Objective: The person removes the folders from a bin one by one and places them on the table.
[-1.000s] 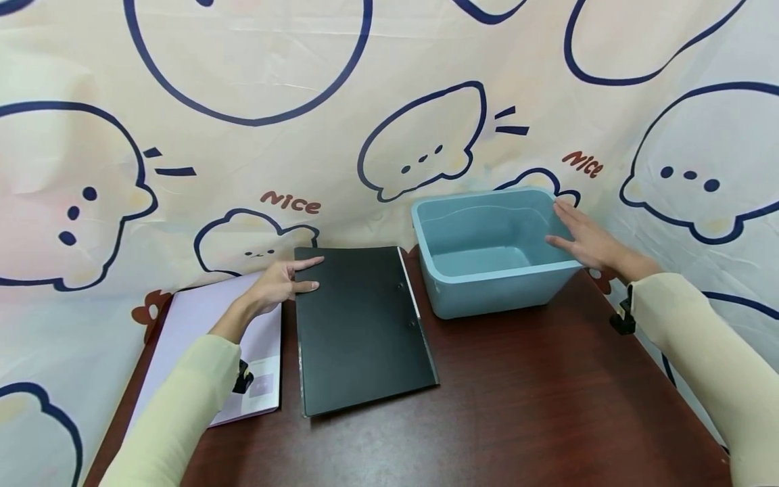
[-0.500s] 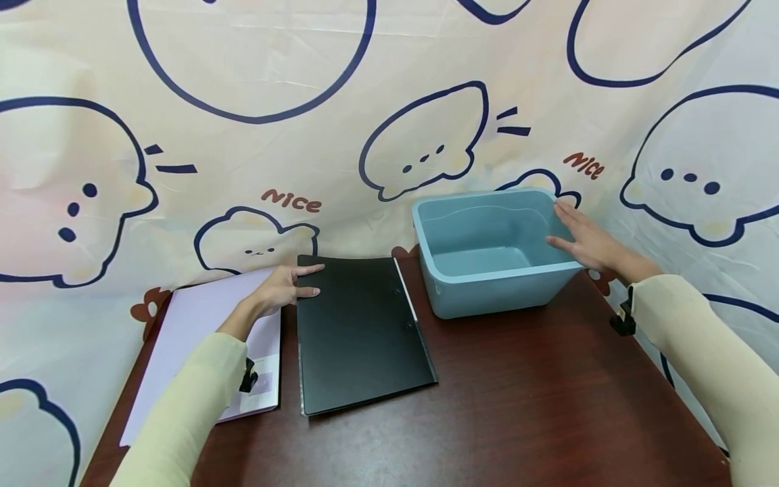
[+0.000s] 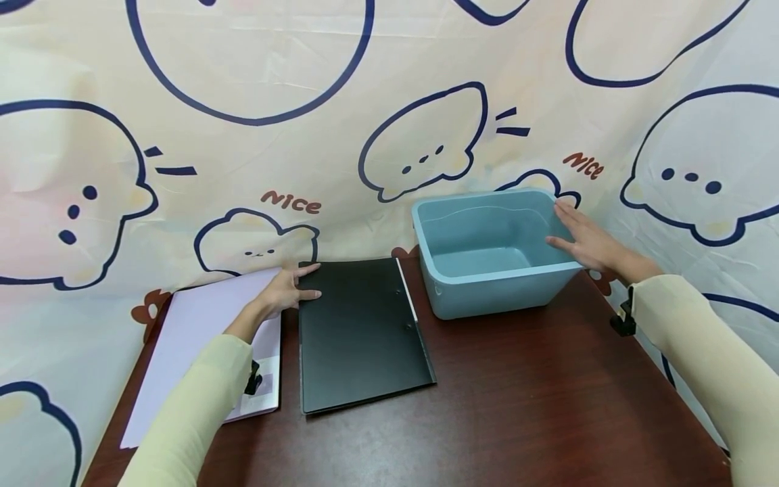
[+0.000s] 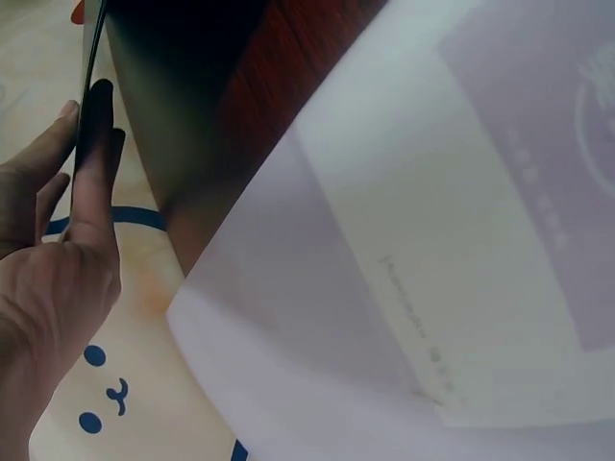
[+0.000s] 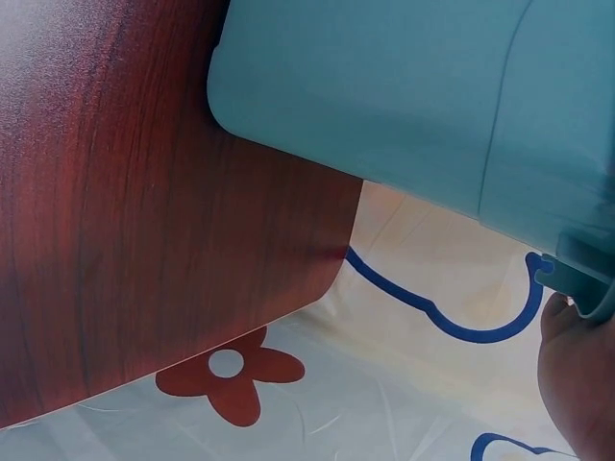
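My left hand (image 3: 280, 292) pinches the left edge of a black file folder (image 3: 365, 338) near its far corner, the thumb and a finger lying on top. In the left wrist view, other fingers of the hand (image 4: 67, 211) are on the opposite side of the folder's thin edge (image 4: 93, 58). My right hand (image 3: 584, 237) rests over the right rim of a light blue plastic bin (image 3: 487, 294), fingers extended and thumb inside the rim. The right wrist view shows the bin's outer wall (image 5: 384, 86) and part of the hand (image 5: 581, 375) at its rim.
A pale lilac folder (image 3: 195, 331) with a label near its front edge lies left of the black one, partly under my left arm. The dark red wooden table (image 3: 517, 406) meets a cartoon-printed cloth (image 3: 341, 169) behind and at both sides.
The black folder's far edge has come down and nearer to me, and my left hand has shifted slightly right and nearer with it. The right hand and bin stay in place.
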`<state>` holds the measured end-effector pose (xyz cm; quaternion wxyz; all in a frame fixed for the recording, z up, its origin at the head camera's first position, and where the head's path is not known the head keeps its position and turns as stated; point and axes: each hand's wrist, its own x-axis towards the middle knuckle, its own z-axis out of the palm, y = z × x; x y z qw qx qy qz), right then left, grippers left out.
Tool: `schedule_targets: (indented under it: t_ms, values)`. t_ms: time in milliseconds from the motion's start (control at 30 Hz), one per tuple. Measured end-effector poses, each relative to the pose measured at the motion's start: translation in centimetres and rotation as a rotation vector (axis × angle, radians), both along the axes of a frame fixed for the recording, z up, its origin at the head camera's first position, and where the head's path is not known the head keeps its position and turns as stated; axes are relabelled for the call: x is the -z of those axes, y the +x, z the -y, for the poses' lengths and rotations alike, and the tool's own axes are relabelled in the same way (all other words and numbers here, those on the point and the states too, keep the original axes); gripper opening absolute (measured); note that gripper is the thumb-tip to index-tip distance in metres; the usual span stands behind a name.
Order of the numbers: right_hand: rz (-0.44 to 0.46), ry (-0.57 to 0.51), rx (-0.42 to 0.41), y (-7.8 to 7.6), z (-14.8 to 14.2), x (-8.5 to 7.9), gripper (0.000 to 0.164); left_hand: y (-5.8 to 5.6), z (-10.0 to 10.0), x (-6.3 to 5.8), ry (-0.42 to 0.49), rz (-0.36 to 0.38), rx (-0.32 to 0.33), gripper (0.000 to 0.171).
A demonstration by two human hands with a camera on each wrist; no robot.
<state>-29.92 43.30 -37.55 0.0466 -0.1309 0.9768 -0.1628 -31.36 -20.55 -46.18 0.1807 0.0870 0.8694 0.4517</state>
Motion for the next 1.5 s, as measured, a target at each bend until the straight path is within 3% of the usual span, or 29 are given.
schedule_targets:
  t_ms: [433, 800, 1200, 1333, 1500]
  values:
    - [-0.008, -0.007, 0.008, -0.2, 0.1, 0.0, 0.090, 0.2, -0.4, 0.3, -0.131, -0.062, -0.075, 0.084]
    - [-0.006, 0.007, -0.013, -0.4, -0.1, 0.0, 0.091, 0.8, -0.4, 0.3, -0.033, -0.014, -0.082, 0.082]
    - [-0.018, 0.026, -0.027, -0.5, -0.4, -0.2, 0.092, 1.4, -0.2, -0.6, 0.020, 0.037, -0.092, 0.076]
    - [-0.008, 0.067, -0.040, -0.4, -0.4, -0.8, 0.093, 1.3, 0.1, -1.4, -0.041, -0.022, -0.068, 0.073]
    - [0.010, 0.122, -0.045, -0.5, -0.3, -1.6, 0.094, 1.2, 0.6, -2.9, -0.232, -0.210, -0.011, 0.073]
